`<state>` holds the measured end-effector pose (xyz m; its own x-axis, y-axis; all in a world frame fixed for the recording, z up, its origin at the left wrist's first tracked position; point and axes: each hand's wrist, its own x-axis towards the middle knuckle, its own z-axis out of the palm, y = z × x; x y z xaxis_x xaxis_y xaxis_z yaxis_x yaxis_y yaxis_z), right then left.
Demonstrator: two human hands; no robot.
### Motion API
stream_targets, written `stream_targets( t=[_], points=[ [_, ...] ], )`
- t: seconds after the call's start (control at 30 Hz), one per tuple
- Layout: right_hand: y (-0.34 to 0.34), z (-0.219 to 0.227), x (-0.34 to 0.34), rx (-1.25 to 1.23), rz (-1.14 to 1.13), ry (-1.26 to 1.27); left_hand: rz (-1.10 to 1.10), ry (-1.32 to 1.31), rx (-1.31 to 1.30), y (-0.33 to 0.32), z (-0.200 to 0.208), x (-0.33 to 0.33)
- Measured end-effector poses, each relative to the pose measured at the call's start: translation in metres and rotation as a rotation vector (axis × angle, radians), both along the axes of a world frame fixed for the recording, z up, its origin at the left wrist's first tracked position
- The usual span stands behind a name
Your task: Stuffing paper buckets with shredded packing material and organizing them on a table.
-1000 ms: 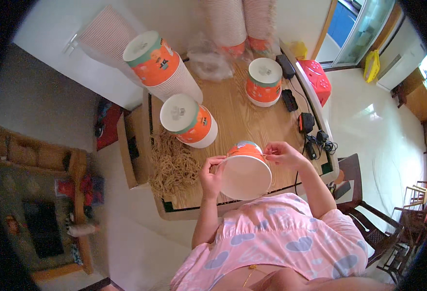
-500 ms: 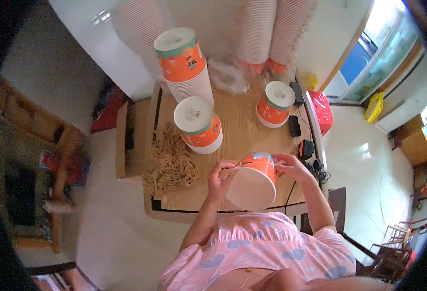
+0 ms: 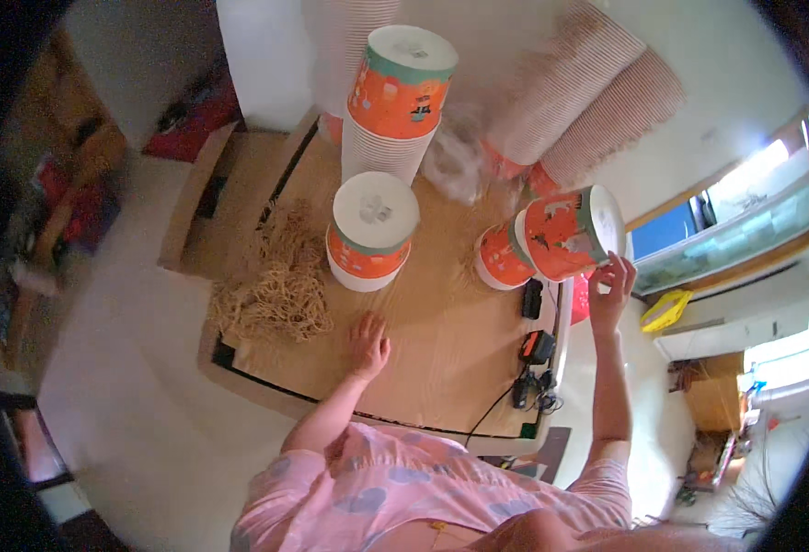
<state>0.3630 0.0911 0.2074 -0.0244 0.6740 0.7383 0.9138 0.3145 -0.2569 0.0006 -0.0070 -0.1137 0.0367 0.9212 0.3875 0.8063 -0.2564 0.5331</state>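
Observation:
My right hand grips the base edge of an orange paper bucket with a green band and a white bottom. That bucket is tilted on its side over another orange paper bucket, which stands upside down at the table's right. Near the middle of the table my left hand rests low over the wood with fingers stretched and nothing in them. A heap of tan twine strands lies to its left. Just beyond it an upside-down paper bucket stands in front of a tall nested stack of buckets.
Long bagged stacks of white-rimmed buckets lean at the back. Clear plastic wrap lies beside them. Black adapters and cables line the right edge of the wooden table. A cardboard box is at the left.
The bucket held between both hands is now in my right hand alone, carried far right over the standing bucket. My left hand has let go and moved down to the table. The head view has turned.

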Motion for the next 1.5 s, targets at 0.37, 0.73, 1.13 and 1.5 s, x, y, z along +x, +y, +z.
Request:
stream_targets(
  t=[0.37,0.73,1.13,1.5],
  points=[
    [0.042,-0.065,0.020,-0.082,0.001,0.020,0.038,0.087,-0.061,-0.003,0.006,0.003],
    [0.053,-0.097,0.006,-0.100,0.040,-0.113,0.065,0.130,-0.137,0.001,0.028,0.001],
    [0.053,-0.121,-0.010,-0.131,0.040,-0.169,0.065,0.146,-0.166,0.005,0.041,-0.001],
    [0.051,-0.136,-0.010,-0.077,0.028,-0.197,0.058,0.178,-0.139,0.005,0.035,0.001]
  ],
)
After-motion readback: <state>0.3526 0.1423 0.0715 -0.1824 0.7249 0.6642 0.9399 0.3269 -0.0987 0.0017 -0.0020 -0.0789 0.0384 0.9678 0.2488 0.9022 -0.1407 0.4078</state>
